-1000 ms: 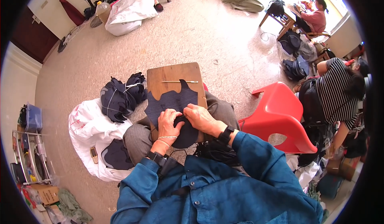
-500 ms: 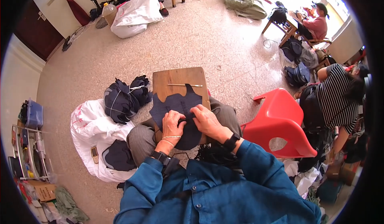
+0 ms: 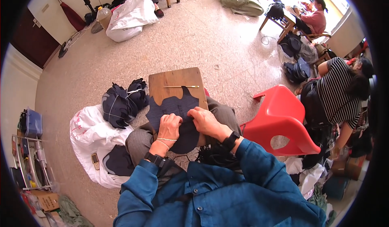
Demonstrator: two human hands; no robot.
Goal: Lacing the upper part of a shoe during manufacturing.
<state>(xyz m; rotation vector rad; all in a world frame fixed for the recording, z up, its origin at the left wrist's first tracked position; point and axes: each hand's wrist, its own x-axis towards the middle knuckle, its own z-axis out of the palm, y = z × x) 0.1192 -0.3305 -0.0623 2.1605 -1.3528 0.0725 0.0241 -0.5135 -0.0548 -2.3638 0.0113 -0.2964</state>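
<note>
A dark navy cut piece of cloth, with a wavy outline and a narrow tab at its far edge, lies over a wooden stool top between my knees. My left hand has its fingers bent down and pressed together on the cloth's middle. To its right, my right hand pinches the cloth between thumb and fingers. The near part of the cloth hangs toward my lap. Beyond the cloth, a long thin needle-like tool rests on the wood.
Tied dark cloth bundles and a white sack bearing a phone lie left. At right stands a red plastic chair, with a person in stripes beyond. Another person sits far right. A large white sack lies far left.
The whole view has shifted slightly. My left thumb, seen before over the cloth, is now mostly tucked out of sight; both hands stay on the cloth.
</note>
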